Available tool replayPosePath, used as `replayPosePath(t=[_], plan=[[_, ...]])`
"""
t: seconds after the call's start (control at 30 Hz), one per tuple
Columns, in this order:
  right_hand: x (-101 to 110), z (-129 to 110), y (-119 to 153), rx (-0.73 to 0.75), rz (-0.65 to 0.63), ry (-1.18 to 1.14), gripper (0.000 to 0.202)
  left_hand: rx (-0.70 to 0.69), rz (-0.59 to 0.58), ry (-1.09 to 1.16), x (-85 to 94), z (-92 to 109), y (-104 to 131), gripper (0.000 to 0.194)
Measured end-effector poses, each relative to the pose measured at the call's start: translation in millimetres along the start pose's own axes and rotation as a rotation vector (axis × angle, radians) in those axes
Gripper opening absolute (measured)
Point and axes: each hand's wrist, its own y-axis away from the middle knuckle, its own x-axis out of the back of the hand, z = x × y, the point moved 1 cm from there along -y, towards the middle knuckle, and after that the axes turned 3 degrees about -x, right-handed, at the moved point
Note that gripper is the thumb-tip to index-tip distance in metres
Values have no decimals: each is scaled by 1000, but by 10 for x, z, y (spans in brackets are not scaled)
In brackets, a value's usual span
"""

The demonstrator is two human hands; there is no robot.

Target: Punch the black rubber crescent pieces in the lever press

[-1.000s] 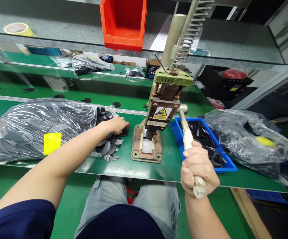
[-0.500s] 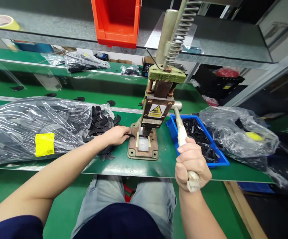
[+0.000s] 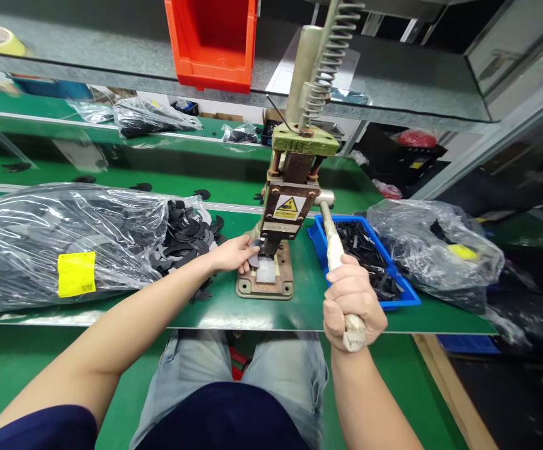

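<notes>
Bench point(image 3: 299, 319), near front edge: lever press point(image 3: 278, 228) with curved grey piece point(image 3: 254, 260) at its base.
Right hand point(image 3: 355, 303): fingers clenched around lever point(image 3: 334, 250). Left hand point(image 3: 230, 255): fingers grasping the piece beside pale block point(image 3: 266, 271). Hold lever steady while positioning; keep left fingers clear of ram point(image 3: 270, 246).

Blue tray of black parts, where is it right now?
In the head view, the blue tray sits on the green bench, right of the hand press, between it and the clear plastic bag, just behind the right hand.
</notes>
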Motion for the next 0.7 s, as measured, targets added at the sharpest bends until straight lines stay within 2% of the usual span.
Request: replayPosePath(t=[0.1,0.23,0.53,0.63,0.7], plan=[[8,1,-2,8,-12,2,19,15,-56,92,-80,-28,-122,29],[1,-2,4,-5,-4,14,19,42,-91,98,-84,-29,-174,30],[-12,2,11,-7,23,4,19,212,-68,60,-125,147,-222,24],[-6,4,-9,20,14,-10,18,167,-4,23,-187,175,-98,29],[0,11,-19,38,12,-14,17,65,1,-3,-189,155,31,26]])
